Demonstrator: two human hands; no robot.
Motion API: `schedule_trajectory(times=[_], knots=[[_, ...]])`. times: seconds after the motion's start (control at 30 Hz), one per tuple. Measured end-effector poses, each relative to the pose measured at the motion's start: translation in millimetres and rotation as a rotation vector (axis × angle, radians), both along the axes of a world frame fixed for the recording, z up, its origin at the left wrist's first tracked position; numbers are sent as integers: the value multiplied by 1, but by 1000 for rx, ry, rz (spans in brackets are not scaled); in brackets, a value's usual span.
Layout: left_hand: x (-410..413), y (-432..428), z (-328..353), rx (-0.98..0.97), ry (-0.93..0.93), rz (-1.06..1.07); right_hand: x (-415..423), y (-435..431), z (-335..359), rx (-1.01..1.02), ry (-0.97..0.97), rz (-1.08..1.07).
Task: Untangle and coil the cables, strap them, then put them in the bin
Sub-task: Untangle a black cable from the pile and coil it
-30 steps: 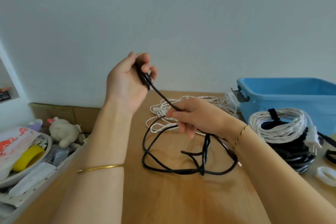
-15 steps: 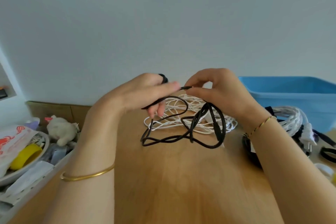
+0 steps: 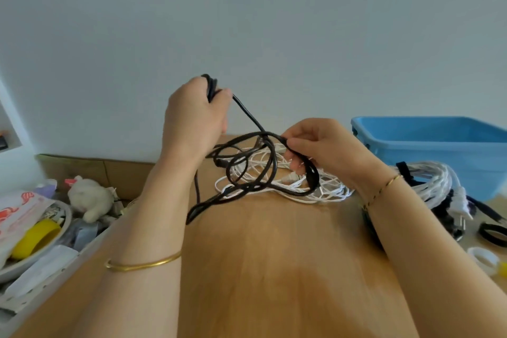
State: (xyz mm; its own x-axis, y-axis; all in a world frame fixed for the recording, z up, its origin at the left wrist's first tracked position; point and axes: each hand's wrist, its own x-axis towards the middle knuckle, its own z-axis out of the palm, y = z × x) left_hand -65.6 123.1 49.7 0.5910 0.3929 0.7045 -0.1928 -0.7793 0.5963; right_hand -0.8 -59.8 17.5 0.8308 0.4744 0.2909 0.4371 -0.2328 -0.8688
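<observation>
Head view: thin black cable (image 3: 248, 113), tangled loops; left fingers (image 3: 219, 101) grip bunched end, right fingers (image 3: 301, 145) pinch loop.

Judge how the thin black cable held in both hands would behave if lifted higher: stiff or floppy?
Probably floppy: the thin black cable hangs in loose loops from the left hand and right hand. Likely to snag, as its loops overlie the loose white cable.

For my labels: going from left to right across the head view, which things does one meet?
Yellow ring → plush toy → left hand → right hand → bin. Both hands hold the black cable.
</observation>
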Motion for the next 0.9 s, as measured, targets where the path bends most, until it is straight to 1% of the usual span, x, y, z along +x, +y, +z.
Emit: schedule_trajectory(times=[0.03,0.07,0.1,0.13,0.23,0.27,0.37,0.43,0.47,0.5,0.53,0.6,0.63,0.67,0.7,0.73,0.77,0.83,0.9], knots=[[-1,0,2,-19,-49,19,3,0,-3,28,94,-29],[-2,1,4,-41,-104,33,5,0,-5,7,164,-62],[-4,3,7,-68,-163,40,8,0,-10,-67,193,-100],[-5,5,9,-93,-219,41,11,0,-14,-205,165,-146],[-9,3,12,-111,-336,47,23,4,-29,-748,-49,-263],[-10,0,13,-111,-372,49,27,4,-35,-825,-72,-297],[-16,-3,19,-121,-472,57,28,-1,-44,-918,-38,-332],[-18,0,21,-101,-449,47,31,-3,-45,-943,-71,-361],[-18,1,20,-76,-400,32,32,-1,-43,-937,-118,-386],[-17,0,19,-42,-338,15,34,1,-41,-872,-178,-408],[-15,-2,17,-6,-279,1,34,2,-37,-726,-199,-421],[-11,-8,12,49,-197,-14,26,5,-25,-297,-127,-377],[-9,-12,10,66,-174,-18,19,5,-18,-94,-70,-306],[-7,-15,8,82,-160,-18,11,5,-9,63,2,-209],[-4,-18,6,96,-151,-14,4,4,-4,143,51,-119],[-2,-20,3,104,-142,-7,-1,4,1,142,67,-53],[0,-21,2,104,-132,0,-5,4,4,86,48,-17],[2,-22,-2,95,-105,15,-8,5,5,-63,-28,2],[4,-21,-3,85,-79,31,-10,6,6,-130,-88,-14]])
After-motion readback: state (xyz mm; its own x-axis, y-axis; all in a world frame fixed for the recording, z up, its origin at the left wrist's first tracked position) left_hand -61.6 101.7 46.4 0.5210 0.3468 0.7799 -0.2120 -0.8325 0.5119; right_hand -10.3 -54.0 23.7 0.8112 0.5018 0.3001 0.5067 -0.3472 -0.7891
